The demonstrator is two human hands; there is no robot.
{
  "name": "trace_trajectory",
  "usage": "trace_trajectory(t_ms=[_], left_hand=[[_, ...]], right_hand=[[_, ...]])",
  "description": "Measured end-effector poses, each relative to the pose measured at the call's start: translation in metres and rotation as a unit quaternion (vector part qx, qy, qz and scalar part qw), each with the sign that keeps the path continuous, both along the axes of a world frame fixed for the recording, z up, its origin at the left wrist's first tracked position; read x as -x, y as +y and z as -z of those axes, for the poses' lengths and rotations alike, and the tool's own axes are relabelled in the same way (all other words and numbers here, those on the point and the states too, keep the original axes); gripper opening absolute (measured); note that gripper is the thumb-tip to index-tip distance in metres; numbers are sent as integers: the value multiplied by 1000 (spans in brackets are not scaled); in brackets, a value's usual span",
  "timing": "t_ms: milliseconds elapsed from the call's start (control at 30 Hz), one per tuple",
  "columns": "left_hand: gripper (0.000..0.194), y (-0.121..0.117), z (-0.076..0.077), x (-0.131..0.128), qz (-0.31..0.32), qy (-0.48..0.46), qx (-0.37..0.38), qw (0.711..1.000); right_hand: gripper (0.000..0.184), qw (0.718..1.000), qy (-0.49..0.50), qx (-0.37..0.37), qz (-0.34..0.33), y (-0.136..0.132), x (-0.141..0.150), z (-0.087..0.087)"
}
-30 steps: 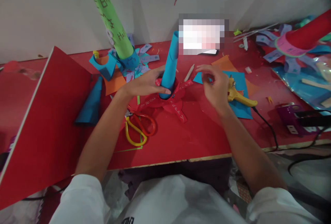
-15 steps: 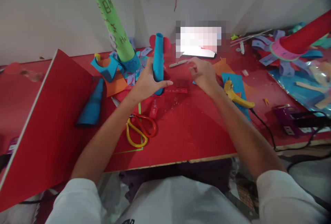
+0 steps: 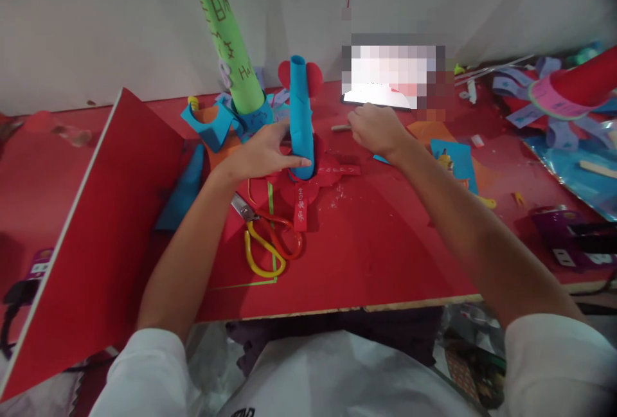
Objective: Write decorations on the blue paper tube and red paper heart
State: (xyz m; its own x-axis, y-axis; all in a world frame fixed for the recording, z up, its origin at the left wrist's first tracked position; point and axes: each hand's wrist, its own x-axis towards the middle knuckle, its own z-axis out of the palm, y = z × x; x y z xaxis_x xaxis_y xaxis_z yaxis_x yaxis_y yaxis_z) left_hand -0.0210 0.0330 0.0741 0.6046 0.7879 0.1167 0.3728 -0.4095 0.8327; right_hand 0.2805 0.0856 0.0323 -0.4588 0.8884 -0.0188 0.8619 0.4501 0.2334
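Note:
A blue paper tube (image 3: 299,108) stands upright on a red flower-shaped paper base (image 3: 306,193) whose strips bear white writing. My left hand (image 3: 267,150) is closed around the tube's lower part, its thumb across the front and its other fingers partly hidden behind. My right hand (image 3: 378,131) is curled with the back of the hand up, beside a thin pale stick (image 3: 341,127). The right fingertips are hidden, so whether they grip the stick's far end does not show. Scissors (image 3: 270,243) with one yellow and one red handle lie in front of the base.
A tall green tube (image 3: 231,51) with writing leans at the back left, near a red board (image 3: 110,224) and a blue cone (image 3: 186,195). A glowing screen (image 3: 385,76) stands against the wall. Blue paper (image 3: 463,160) lies behind my right forearm, and a purple box (image 3: 554,237) sits farther right.
My right hand has moved a little left toward the stick, its fingers curled more. My left thumb now lies across the tube's lower front. The view has shifted slightly.

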Motion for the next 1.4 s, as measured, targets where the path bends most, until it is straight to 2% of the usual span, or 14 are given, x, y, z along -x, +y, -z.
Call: trace_trajectory(t_ms=[133,233,300,400,600,700,800,833,967,1067,1133,1200,1300,1400], left_hand=[[58,-7,-2,-6,-45,-4,-15,999],[66,-14,3,-21,-74,10,-32,997],[71,-18,9,-32,-93,24,-42,994],[79,-21,18,-44,-95,38,-30,994],[93,-20,23,-43,-81,22,-16,996],[90,-19,24,-42,-87,22,-18,996],[83,-18,25,-42,-83,30,-15,996],[85,-18,25,-41,-79,28,-14,996],[101,-19,15,-35,-30,12,-11,999],[91,-21,2,-30,21,-29,3,999],[80,-21,-5,-28,25,-70,4,997],[69,-20,-8,-29,10,-100,-8,995],[64,-19,-11,-31,-13,-100,-46,994],[63,-19,-13,-32,-29,-89,-68,993]], right_hand=[[36,996,19,-26,82,-26,-11,-11],[15,981,99,-101,133,-52,-26,-21],[15,933,317,-159,60,-69,-32,-22],[27,813,570,-81,-85,-91,-23,-10],[16,812,569,-73,-110,-108,12,17],[26,777,576,-249,-54,-108,-7,1],[48,682,552,-479,2,-105,-36,-18],[52,674,544,-500,7,-105,-41,-20],[50,723,541,-429,-36,-116,-28,-18],[56,761,533,-367,-40,-129,-4,-16],[62,762,516,-391,-8,-131,-1,-18],[65,722,512,-465,20,-125,-14,-20],[64,609,541,-580,8,-107,-49,-20],[56,599,526,-604,7,-96,-65,-17]])
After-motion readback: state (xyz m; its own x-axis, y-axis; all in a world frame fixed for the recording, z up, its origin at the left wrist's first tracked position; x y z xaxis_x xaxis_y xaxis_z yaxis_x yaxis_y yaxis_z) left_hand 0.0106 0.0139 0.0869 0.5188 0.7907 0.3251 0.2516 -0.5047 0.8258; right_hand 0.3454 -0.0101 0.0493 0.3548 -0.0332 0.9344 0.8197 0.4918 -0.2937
